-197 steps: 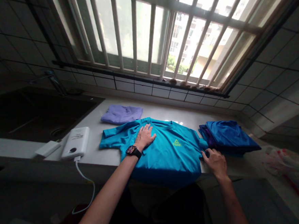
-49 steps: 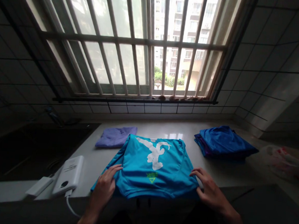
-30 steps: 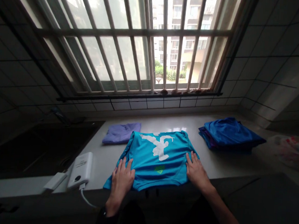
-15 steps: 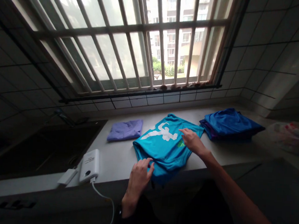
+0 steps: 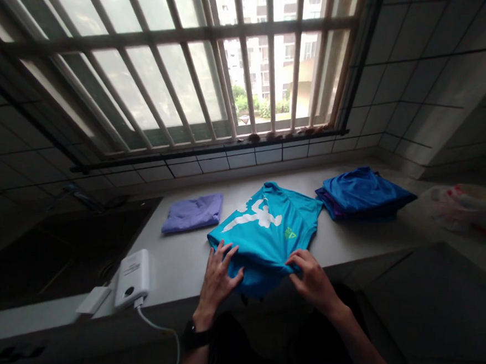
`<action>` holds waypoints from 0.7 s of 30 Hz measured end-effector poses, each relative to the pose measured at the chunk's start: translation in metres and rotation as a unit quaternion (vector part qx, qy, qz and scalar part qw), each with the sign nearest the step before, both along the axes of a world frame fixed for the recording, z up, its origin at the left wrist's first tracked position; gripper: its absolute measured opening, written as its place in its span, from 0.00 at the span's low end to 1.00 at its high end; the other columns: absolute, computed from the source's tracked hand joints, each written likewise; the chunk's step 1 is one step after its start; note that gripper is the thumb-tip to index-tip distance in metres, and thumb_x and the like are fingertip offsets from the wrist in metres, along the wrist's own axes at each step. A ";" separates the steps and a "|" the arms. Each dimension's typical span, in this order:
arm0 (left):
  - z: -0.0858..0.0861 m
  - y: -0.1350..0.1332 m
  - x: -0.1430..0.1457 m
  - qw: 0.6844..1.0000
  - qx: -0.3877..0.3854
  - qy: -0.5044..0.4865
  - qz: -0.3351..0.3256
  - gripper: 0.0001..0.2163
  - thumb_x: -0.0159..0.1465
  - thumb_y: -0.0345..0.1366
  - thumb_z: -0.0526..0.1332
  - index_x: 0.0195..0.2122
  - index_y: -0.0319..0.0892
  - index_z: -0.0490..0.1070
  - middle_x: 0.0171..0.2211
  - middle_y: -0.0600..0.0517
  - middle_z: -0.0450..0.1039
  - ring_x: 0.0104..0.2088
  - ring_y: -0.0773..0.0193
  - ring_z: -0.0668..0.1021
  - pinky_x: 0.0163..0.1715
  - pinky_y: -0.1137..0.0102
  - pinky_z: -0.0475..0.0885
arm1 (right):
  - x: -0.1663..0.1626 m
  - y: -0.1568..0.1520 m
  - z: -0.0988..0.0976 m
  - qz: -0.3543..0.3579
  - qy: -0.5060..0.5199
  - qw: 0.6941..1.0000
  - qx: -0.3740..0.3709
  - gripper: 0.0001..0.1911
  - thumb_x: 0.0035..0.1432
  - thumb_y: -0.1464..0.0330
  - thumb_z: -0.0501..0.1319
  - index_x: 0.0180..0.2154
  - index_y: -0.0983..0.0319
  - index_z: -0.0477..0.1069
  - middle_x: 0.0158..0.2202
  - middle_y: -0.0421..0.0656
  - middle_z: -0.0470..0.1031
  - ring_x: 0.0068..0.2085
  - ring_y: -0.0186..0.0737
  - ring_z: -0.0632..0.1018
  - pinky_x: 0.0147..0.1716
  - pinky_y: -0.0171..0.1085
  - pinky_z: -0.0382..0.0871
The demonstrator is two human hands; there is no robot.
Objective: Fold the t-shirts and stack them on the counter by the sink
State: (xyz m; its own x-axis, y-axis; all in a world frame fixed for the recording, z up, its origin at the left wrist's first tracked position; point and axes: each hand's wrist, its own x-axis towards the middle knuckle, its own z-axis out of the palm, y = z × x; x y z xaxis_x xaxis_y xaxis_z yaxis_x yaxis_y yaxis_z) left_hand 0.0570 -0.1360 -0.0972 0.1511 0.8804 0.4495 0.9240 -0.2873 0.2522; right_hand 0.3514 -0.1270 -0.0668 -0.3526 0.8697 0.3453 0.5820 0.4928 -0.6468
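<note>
A teal T-shirt (image 5: pixel 264 230) with a white figure print lies partly folded on the pale counter (image 5: pixel 179 261), its near edge hanging over the front. My left hand (image 5: pixel 219 274), watch on the wrist, rests flat with fingers spread on the shirt's near left corner. My right hand (image 5: pixel 309 275) pinches the shirt's near right edge at the counter's front.
A folded lilac garment (image 5: pixel 191 213) lies to the left, a stack of folded blue clothes (image 5: pixel 362 193) to the right. A white power bank (image 5: pixel 133 277) with a cable sits near the dark sink (image 5: pixel 55 246). A plastic bag (image 5: pixel 460 203) lies far right. A barred window is behind.
My right hand has come back from the shirt's far right side to its near edge and closed on the fabric. My left hand shifted slightly onto the near left corner. The view turned left.
</note>
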 end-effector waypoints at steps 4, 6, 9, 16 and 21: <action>0.005 -0.002 0.004 0.998 -0.036 0.035 -0.027 0.13 0.66 0.35 0.59 0.51 0.45 0.72 0.65 0.44 0.67 0.70 0.46 0.62 0.68 0.43 0.55 | -0.008 -0.026 -0.007 -0.051 -0.059 0.997 -0.013 0.22 0.53 0.80 0.54 0.47 0.58 0.75 0.51 0.48 0.75 0.52 0.48 0.76 0.53 0.47 0.70; 0.004 0.000 0.005 0.998 -0.049 0.037 -0.025 0.10 0.67 0.36 0.58 0.48 0.45 0.72 0.63 0.44 0.70 0.67 0.48 0.67 0.68 0.44 0.57 | -0.023 -0.036 -0.014 -0.080 -0.064 0.995 0.012 0.27 0.57 0.77 0.56 0.58 0.57 0.70 0.61 0.51 0.70 0.60 0.52 0.72 0.59 0.52 0.66; 0.001 0.003 0.006 0.999 -0.043 0.032 -0.006 0.11 0.67 0.38 0.58 0.50 0.44 0.71 0.60 0.43 0.73 0.61 0.50 0.74 0.63 0.49 0.64 | -0.052 -0.043 -0.031 -0.052 -0.096 0.993 0.051 0.38 0.58 0.68 0.63 0.69 0.54 0.58 0.71 0.52 0.58 0.70 0.61 0.61 0.65 0.63 0.55; 0.000 -0.019 0.027 0.995 -0.026 0.079 0.056 0.14 0.67 0.40 0.59 0.52 0.45 0.75 0.49 0.44 0.78 0.49 0.50 0.78 0.55 0.53 0.67 | -0.048 -0.025 -0.056 -0.011 -0.114 0.991 0.062 0.33 0.57 0.80 0.57 0.62 0.54 0.68 0.69 0.47 0.64 0.71 0.54 0.60 0.67 0.63 0.53; 0.008 -0.055 0.053 0.997 -0.025 0.070 0.027 0.18 0.67 0.46 0.61 0.55 0.46 0.75 0.49 0.44 0.79 0.48 0.50 0.78 0.53 0.53 0.66 | 0.022 0.006 -0.037 0.094 -0.090 0.991 0.001 0.33 0.50 0.85 0.51 0.52 0.55 0.77 0.65 0.45 0.71 0.70 0.47 0.64 0.68 0.62 0.53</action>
State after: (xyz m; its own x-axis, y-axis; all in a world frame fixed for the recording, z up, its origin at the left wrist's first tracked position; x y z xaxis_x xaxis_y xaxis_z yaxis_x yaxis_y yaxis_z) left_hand 0.1098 -0.1908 -0.0893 0.1613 0.9099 0.3823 0.9649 -0.2267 0.1324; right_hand 0.3738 -0.1205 -0.1039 -0.5652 0.7818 0.2634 0.5858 0.6052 -0.5391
